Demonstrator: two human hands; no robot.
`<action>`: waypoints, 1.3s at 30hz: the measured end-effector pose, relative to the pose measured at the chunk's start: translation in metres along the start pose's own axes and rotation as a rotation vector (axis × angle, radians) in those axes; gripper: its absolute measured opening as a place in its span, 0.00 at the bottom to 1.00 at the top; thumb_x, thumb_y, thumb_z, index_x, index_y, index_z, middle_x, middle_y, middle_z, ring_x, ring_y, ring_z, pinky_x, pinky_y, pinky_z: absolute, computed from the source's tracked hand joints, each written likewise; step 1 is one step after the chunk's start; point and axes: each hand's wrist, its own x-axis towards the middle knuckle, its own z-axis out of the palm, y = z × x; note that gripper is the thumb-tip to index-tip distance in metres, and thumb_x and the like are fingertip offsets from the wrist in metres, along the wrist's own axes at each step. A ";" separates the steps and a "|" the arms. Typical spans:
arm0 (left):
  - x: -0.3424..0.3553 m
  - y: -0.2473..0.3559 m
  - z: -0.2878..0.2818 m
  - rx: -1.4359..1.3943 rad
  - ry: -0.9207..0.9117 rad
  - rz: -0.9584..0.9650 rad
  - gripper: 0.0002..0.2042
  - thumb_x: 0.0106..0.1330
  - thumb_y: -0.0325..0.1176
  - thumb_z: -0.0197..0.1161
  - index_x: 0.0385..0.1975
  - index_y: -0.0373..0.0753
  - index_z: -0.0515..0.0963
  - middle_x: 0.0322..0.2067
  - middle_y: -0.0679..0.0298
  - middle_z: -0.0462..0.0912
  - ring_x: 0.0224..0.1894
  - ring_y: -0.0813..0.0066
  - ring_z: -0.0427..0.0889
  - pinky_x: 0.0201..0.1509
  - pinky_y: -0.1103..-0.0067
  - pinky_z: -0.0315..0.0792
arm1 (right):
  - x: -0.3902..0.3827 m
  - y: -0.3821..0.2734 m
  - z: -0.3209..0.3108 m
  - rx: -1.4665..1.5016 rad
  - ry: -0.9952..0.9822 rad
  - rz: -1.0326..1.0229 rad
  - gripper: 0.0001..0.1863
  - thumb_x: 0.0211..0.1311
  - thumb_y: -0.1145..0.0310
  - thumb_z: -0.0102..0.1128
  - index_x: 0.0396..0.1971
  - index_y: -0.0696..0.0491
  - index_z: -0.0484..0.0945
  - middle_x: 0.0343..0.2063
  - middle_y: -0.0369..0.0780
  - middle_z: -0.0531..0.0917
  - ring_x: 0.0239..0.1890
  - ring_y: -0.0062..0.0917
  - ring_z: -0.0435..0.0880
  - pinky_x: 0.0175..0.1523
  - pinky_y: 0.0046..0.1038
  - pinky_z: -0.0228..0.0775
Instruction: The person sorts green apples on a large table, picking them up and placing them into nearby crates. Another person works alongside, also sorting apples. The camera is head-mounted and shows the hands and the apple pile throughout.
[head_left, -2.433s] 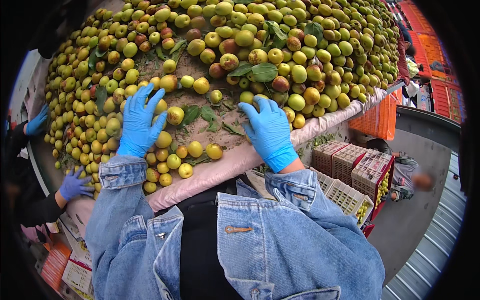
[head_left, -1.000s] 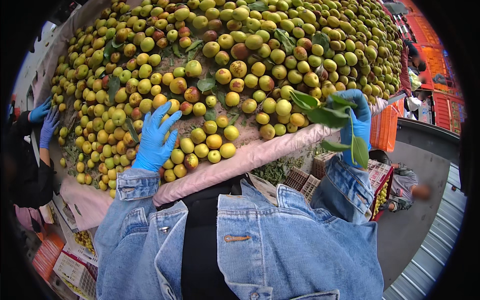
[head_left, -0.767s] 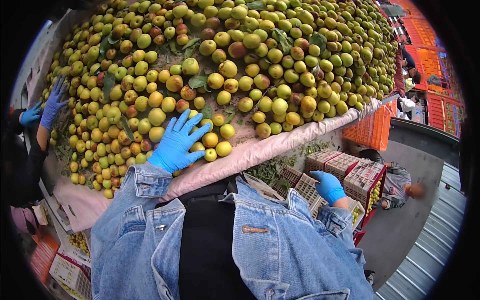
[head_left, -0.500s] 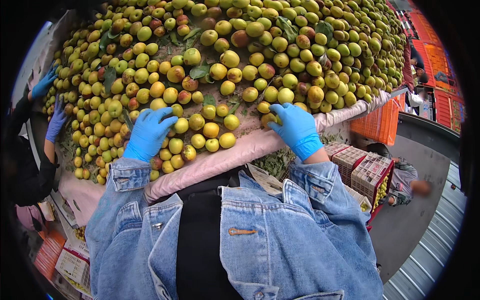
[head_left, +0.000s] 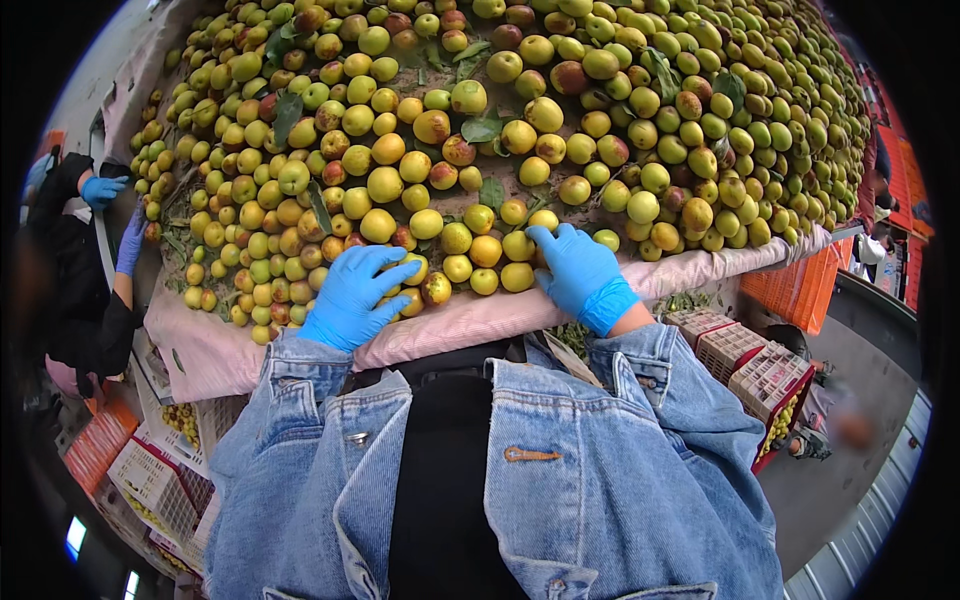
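A broad heap of small round jujubes [head_left: 385,185], green-yellow with red-brown patches, covers the sloping surface before me. My left hand [head_left: 350,295], in a blue glove, lies at the heap's near edge. Its fingers are apart and bent over a few jujubes, partly hiding them. To its right, my right hand [head_left: 582,277], gloved in blue too, rests near the padded pink edge [head_left: 480,318]. Its fingertips touch the right side of a small cluster of yellow jujubes [head_left: 517,277], thumb and forefinger apart. Neither hand visibly lifts a fruit.
Green leaves [head_left: 482,130] lie among the fruit. At the left, another person's gloved hands [head_left: 103,190] are beside the heap. White crates [head_left: 765,380] and an orange crate [head_left: 790,290] stand to the right, near a blurred person. More crates [head_left: 155,485] are at lower left.
The view has shifted left. My right hand has moved left against the cluster; my left hand has come nearer to me. One of the other person's hands has drawn back from the heap.
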 end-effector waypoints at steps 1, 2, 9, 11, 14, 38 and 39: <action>-0.001 0.009 0.009 0.042 -0.102 0.010 0.23 0.51 0.38 0.64 0.50 0.50 0.72 0.52 0.64 0.69 0.53 0.63 0.69 0.59 0.65 0.59 | 0.006 -0.011 0.003 0.020 -0.032 0.008 0.30 0.48 0.58 0.63 0.54 0.46 0.65 0.36 0.47 0.76 0.36 0.41 0.78 0.37 0.39 0.72; -0.003 0.014 0.018 0.119 -0.097 0.019 0.23 0.51 0.38 0.64 0.50 0.51 0.73 0.52 0.64 0.69 0.53 0.64 0.69 0.60 0.64 0.58 | 0.011 -0.025 -0.006 0.031 -0.111 -0.020 0.35 0.49 0.55 0.64 0.57 0.49 0.61 0.35 0.49 0.76 0.37 0.42 0.78 0.37 0.39 0.73; -0.022 -0.025 -0.001 0.357 -0.161 0.047 0.21 0.52 0.30 0.58 0.48 0.56 0.73 0.43 0.69 0.71 0.47 0.68 0.70 0.55 0.69 0.62 | 0.049 -0.063 0.029 0.368 -0.157 -0.294 0.33 0.45 0.62 0.67 0.53 0.48 0.64 0.43 0.52 0.70 0.41 0.46 0.77 0.45 0.38 0.72; -0.036 -0.047 -0.021 0.453 -0.087 -0.039 0.19 0.50 0.27 0.57 0.43 0.56 0.76 0.38 0.68 0.72 0.43 0.68 0.71 0.48 0.72 0.66 | 0.060 -0.075 0.043 0.564 -0.120 -0.489 0.33 0.45 0.64 0.66 0.54 0.47 0.64 0.43 0.50 0.71 0.42 0.45 0.76 0.46 0.37 0.71; -0.083 -0.099 -0.038 0.517 0.116 -0.217 0.18 0.48 0.27 0.62 0.40 0.53 0.78 0.40 0.67 0.74 0.44 0.64 0.72 0.46 0.71 0.67 | 0.068 -0.083 0.020 0.606 0.004 -0.557 0.36 0.46 0.64 0.66 0.57 0.46 0.62 0.41 0.49 0.72 0.41 0.43 0.76 0.46 0.36 0.70; -0.171 -0.159 -0.090 -0.021 0.472 -0.498 0.25 0.55 0.32 0.63 0.55 0.50 0.70 0.62 0.57 0.58 0.62 0.53 0.60 0.63 0.69 0.58 | 0.126 -0.182 -0.027 0.483 0.404 -0.483 0.40 0.47 0.72 0.65 0.62 0.40 0.57 0.54 0.48 0.67 0.55 0.44 0.67 0.57 0.35 0.64; -0.171 -0.143 -0.088 0.043 0.285 -0.467 0.28 0.53 0.39 0.65 0.57 0.53 0.69 0.64 0.58 0.55 0.65 0.53 0.53 0.66 0.63 0.51 | 0.131 -0.157 -0.031 0.197 0.474 -0.363 0.44 0.43 0.65 0.69 0.63 0.37 0.56 0.58 0.49 0.63 0.60 0.48 0.60 0.60 0.42 0.58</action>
